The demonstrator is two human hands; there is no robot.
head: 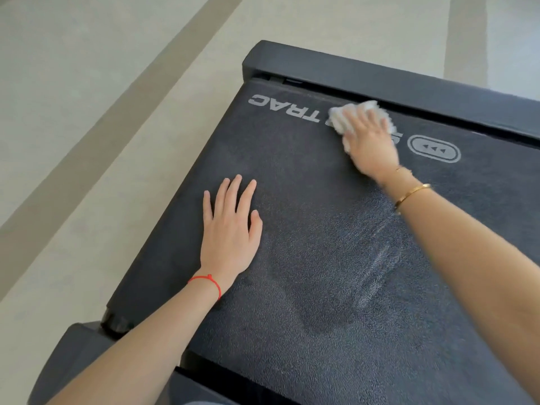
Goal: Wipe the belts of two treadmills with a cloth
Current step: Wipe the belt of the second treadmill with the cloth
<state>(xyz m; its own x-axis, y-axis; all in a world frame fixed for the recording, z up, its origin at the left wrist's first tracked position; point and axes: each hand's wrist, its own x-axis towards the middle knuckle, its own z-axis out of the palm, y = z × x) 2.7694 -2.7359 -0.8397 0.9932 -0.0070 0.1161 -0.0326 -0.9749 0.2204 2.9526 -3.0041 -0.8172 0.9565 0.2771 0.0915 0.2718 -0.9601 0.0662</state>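
A dark textured treadmill belt (pixel 321 229) fills most of the view, with white lettering near its far edge. My right hand (pixel 369 138) presses a white cloth (pixel 339 119) flat onto the belt over that lettering, fingers straight on top of it. My left hand (pixel 230 226) rests flat on the belt near its left edge, fingers spread, holding nothing. Faint wipe streaks (pixel 377 273) show in the middle of the belt.
The black side rail (pixel 409 86) runs along the far edge of the belt. A black end cap and roller (pixel 114 321) sit at the lower left. Pale floor with darker stripes (pixel 87 127) lies to the left.
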